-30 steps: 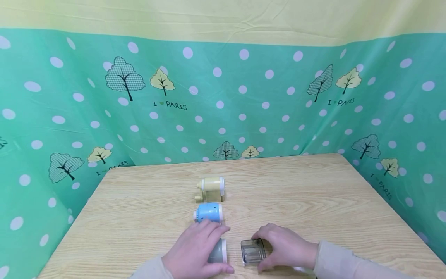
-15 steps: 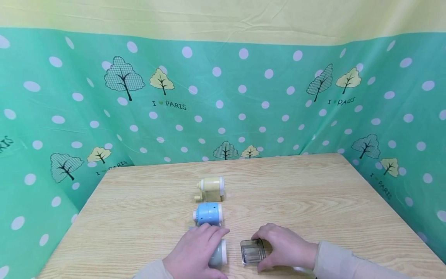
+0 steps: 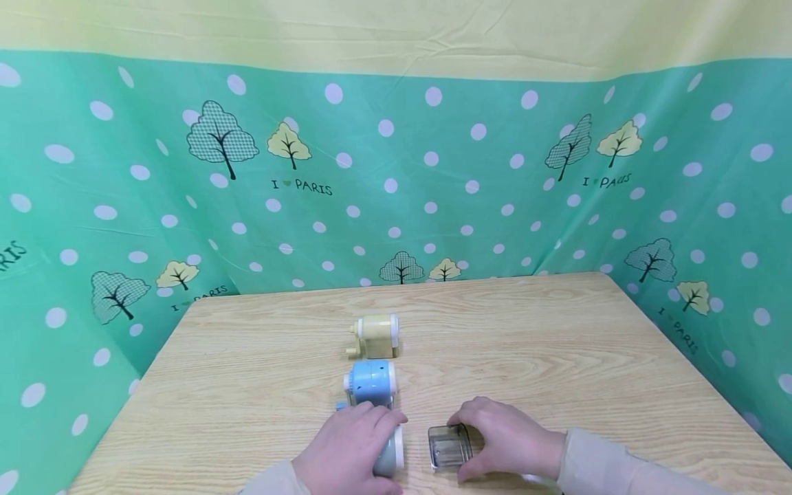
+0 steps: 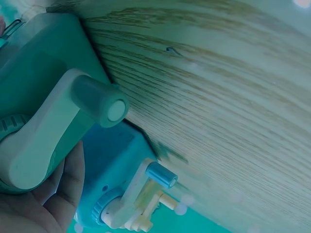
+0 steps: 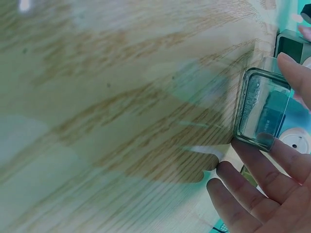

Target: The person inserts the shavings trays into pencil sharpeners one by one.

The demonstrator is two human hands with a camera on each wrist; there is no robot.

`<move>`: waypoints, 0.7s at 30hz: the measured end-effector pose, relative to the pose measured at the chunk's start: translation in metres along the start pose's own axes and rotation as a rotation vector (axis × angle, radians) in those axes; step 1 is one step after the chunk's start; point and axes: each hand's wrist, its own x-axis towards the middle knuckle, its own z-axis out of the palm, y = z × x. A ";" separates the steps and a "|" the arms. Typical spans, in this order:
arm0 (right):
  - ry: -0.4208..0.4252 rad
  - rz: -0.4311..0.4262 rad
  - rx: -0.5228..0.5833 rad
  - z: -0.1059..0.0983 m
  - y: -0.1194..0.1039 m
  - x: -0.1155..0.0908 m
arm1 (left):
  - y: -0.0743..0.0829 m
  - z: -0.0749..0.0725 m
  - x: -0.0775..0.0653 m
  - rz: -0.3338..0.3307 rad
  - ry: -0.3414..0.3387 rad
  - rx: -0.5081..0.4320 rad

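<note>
My left hand grips a grey-green crank pencil sharpener near the table's front. Its crank handle faces the left wrist camera, with my fingers curled around the body. To the right, my right hand holds a clear smoky shavings drawer between thumb and fingers, apart from the sharpener. The drawer shows its rim and clear walls in the right wrist view. Just beyond my left hand stands a blue crank sharpener, its lower part partly hidden by my fingers.
Behind the blue sharpener stands a pale yellow crank sharpener, roughly in line with the other two. All are on a wood-grain table. A green dotted curtain encloses the table's back and sides.
My left hand has drawn slightly toward me, its thumb pulling in and the grey-green sharpener tilting a little. More of the blue sharpener shows. My right hand and the drawer stay put.
</note>
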 end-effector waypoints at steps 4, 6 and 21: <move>-0.011 0.010 0.012 0.000 0.000 0.000 | 0.000 -0.001 0.001 -0.010 -0.033 -0.011; -0.013 0.013 0.013 0.000 0.000 0.000 | 0.000 -0.001 0.002 -0.009 -0.032 -0.008; -0.011 0.010 0.026 0.001 -0.005 0.006 | 0.000 0.004 0.000 -0.006 0.036 0.030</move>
